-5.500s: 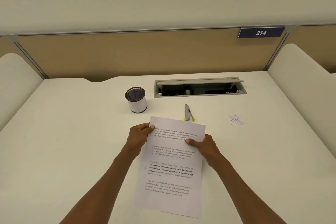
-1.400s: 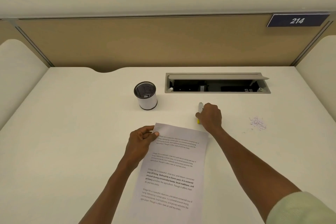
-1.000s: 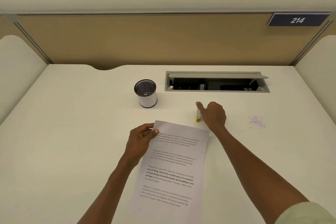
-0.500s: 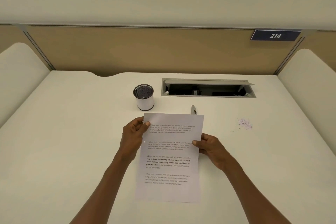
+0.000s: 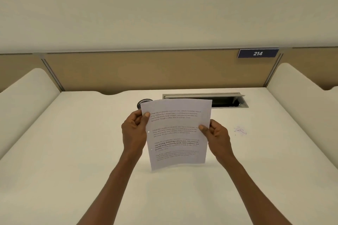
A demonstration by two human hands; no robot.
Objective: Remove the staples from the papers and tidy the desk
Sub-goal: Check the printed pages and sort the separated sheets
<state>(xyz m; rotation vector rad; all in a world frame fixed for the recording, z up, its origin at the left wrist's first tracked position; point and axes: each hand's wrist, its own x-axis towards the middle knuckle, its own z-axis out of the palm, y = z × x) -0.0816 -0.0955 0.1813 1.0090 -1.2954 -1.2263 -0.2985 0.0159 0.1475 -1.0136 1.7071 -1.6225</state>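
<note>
I hold the printed papers (image 5: 176,133) upright above the white desk (image 5: 73,151), lifted off its surface. My left hand (image 5: 134,129) grips their left edge near the top, thumb on the front. My right hand (image 5: 215,135) pinches the right edge at mid height. A small pile of pulled staples (image 5: 240,131) lies on the desk to the right of my right hand. The staple remover is hidden behind the sheets. Only the dark rim of the pen cup (image 5: 144,101) shows past the papers' top left corner.
An open cable tray (image 5: 230,101) is set into the desk at the back right, partly behind the papers. A tan partition (image 5: 146,71) with a blue "214" sign (image 5: 257,53) closes the back. Rounded side dividers (image 5: 23,93) flank the desk.
My right hand left the staple remover and came back to the papers' right edge. Both hands have now raised the papers off the desk to stand upright, and my view has tilted up.
</note>
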